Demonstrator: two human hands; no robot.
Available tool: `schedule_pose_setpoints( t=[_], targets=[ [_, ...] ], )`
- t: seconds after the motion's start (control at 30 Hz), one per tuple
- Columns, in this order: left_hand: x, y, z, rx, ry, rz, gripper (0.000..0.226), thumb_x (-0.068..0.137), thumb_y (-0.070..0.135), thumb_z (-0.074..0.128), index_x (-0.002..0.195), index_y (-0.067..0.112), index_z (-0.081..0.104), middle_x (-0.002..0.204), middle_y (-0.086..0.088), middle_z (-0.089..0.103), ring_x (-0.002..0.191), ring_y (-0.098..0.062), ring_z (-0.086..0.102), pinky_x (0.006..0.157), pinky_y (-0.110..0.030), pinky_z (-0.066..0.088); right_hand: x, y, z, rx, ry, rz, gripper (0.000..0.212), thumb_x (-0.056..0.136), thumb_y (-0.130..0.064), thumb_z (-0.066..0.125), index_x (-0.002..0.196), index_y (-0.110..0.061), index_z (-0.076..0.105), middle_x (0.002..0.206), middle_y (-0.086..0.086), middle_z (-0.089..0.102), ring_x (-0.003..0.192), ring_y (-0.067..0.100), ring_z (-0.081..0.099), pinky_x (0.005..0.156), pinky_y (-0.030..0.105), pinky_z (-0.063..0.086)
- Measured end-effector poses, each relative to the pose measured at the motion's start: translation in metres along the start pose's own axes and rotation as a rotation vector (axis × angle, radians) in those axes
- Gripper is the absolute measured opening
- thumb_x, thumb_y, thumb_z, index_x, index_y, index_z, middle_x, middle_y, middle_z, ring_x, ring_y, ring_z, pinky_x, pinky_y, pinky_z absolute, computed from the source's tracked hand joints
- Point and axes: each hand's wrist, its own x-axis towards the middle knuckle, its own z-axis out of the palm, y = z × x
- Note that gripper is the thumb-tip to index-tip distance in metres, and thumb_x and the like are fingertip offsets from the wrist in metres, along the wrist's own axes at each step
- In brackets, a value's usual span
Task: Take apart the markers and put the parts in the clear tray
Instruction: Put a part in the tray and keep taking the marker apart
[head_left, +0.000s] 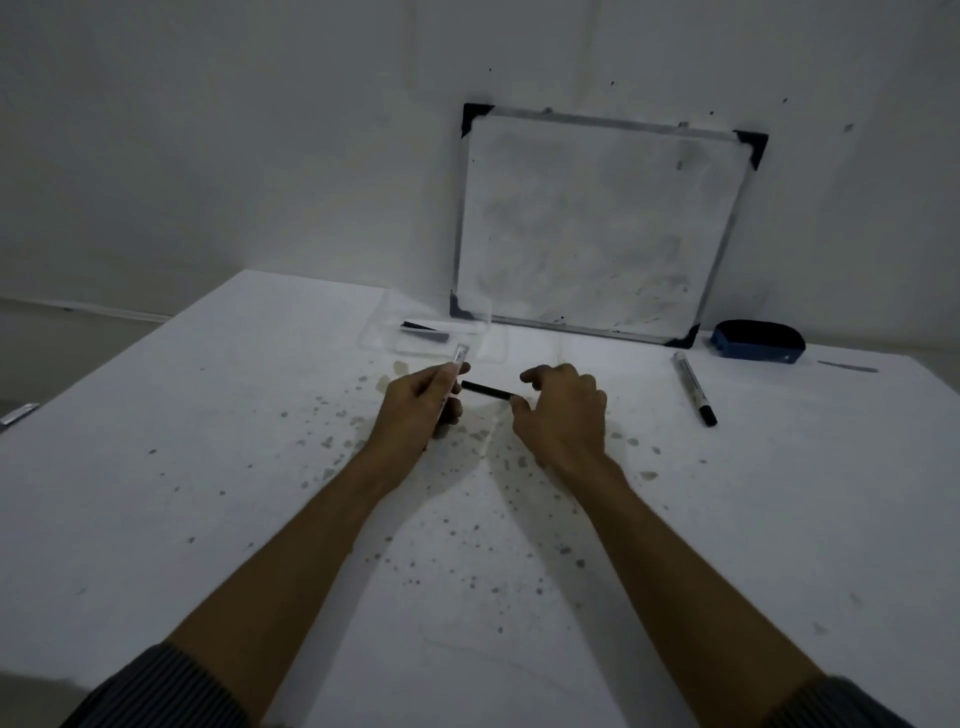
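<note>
Your left hand (423, 402) clamped round pale marker barrel (452, 376), your right hand (563, 410) pinching black ink core (485, 391) at its end, clear tray (441, 335) beyond holding two dark parts, whole marker (693, 387) lying right.

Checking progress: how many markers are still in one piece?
1. The whole marker lies on the table right of the hands, near the eraser. Another is apart in the hands; the tray holds parts.

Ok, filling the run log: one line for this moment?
left hand: grips marker barrel | right hand: pinches black ink core | clear tray: dark parts inside | spare marker: intact
</note>
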Motion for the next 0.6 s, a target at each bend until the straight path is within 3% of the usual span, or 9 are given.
schedule_pose_setpoints(
  t=[0.1,0.27,0.37,0.43,0.53,0.6],
  targets=[
    [-0.004,-0.001,0.001,0.006,-0.008,-0.005,0.031,0.104,0.035,0.060,0.116,0.011,0.076,0.067,0.003,0.062,0.060,-0.013,0.056,0.049,-0.027,0.041,0.019,0.001,0.012,-0.121,-0.077,0.018,0.043,0.093,-0.041,0.064,0.129,-0.019,0.066,0.130,0.010,0.063,0.121,0.032,0.054,0.102,0.041,0.039],
    [-0.006,0.002,-0.002,0.006,0.007,-0.008,0.037,0.102,0.040,0.063,0.113,0.006,0.076,0.066,0.004,0.062,0.061,-0.018,0.053,0.048,-0.028,0.038,0.025,-0.002,0.017,-0.052,-0.138,-0.036,0.022,0.093,-0.034,0.066,0.111,-0.024,0.075,0.115,0.007,0.068,0.107,0.027,0.063,0.096,0.040,0.045],
    [-0.010,0.008,-0.001,0.096,-0.004,-0.021,0.032,0.103,0.041,0.061,0.107,0.013,0.075,0.060,0.000,0.062,0.045,-0.011,0.049,0.042,-0.023,0.035,0.018,0.004,0.003,0.097,-0.119,-0.065,0.019,0.093,-0.029,0.068,0.107,-0.019,0.075,0.105,0.000,0.075,0.096,0.019,0.068,0.095,0.039,0.051],
    [-0.013,0.013,0.000,0.171,-0.063,-0.018,0.031,0.104,0.039,0.059,0.104,0.012,0.073,0.056,-0.003,0.060,0.036,-0.008,0.045,0.039,-0.021,0.033,0.011,0.014,-0.017,0.232,-0.084,-0.068,0.017,0.094,-0.027,0.068,0.106,-0.017,0.074,0.098,-0.006,0.074,0.084,0.010,0.064,0.085,0.027,0.053],
    [-0.014,0.025,0.005,0.222,-0.123,0.017,0.032,0.104,0.040,0.057,0.103,0.013,0.073,0.071,-0.002,0.067,0.041,-0.008,0.052,0.041,-0.022,0.038,-0.005,0.040,-0.047,0.269,-0.062,-0.077,0.016,0.094,-0.031,0.069,0.107,-0.023,0.073,0.093,-0.013,0.071,0.075,0.004,0.064,0.066,0.011,0.049],
    [-0.012,0.035,0.008,0.226,-0.149,0.031,0.033,0.104,0.045,0.055,0.113,0.019,0.073,0.087,0.001,0.072,0.048,-0.011,0.056,0.046,-0.023,0.038,-0.017,0.064,-0.057,0.348,-0.016,-0.034,0.015,0.094,-0.031,0.070,0.107,-0.025,0.074,0.094,-0.013,0.073,0.081,0.003,0.065,0.069,0.014,0.048]
  ],
)
